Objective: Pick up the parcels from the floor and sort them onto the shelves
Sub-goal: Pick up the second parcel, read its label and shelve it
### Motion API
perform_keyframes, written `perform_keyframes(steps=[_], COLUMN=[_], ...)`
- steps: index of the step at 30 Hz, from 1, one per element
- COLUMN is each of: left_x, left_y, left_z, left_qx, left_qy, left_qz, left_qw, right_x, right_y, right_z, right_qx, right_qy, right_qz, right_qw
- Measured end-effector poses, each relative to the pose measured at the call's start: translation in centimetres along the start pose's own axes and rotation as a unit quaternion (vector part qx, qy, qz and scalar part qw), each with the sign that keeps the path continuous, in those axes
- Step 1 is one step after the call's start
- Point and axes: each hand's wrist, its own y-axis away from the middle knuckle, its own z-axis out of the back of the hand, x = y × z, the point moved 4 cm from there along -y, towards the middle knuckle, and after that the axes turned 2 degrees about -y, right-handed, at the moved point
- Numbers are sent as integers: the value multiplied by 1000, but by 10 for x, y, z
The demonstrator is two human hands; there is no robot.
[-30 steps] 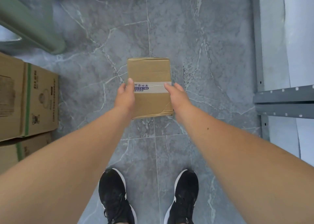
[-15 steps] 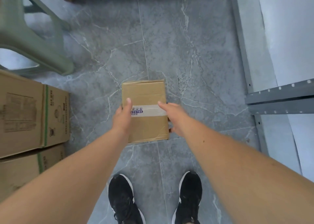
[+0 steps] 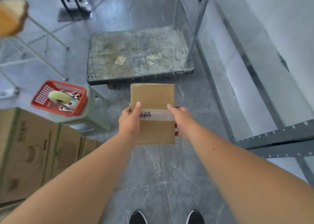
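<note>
I held the box [image 3: 153, 112] off the floor [image 3: 163, 172], my left hand [image 3: 130, 122] and right hand [image 3: 182, 122] pinching its two sides, thumbs on top. The shelves [image 3: 278, 135] stood at three o'clock, a red basket [image 3: 58, 97] at ten, a cart [image 3: 137, 54] at twelve.

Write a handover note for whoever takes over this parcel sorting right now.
Left hand: gripping the left edge of the parcel, thumb on top.
Right hand: gripping the right edge, thumb on top.
Parcel: small taped cardboard box, off the floor, held level in front of the body above the grey tiles.
Shelves: grey metal rack on the right, nothing on the levels in view.
Done: this parcel is picked up.
Left: turn right and set it on a shelf. No other loose parcels show on the floor; the big cartons on the left may or may not be part of the job.
</note>
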Motion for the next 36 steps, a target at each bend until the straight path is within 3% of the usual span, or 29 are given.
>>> perform_keyframes(steps=[12,28,36], left_x=[-344,-540,-613], left_y=[208,403,468], left_z=[118,204,233], left_qx=[-36,-65,-2], left_qy=[49,83,40], left_qz=[-201,-410,-446], left_qw=[978,906,894], right_x=[337,506,569], right_y=[286,514,580], right_z=[29,58,66], right_qx=[-12,37,32], right_qy=[24,-47,-79], right_qz=[289,441,486], right_qw=[957,895,870])
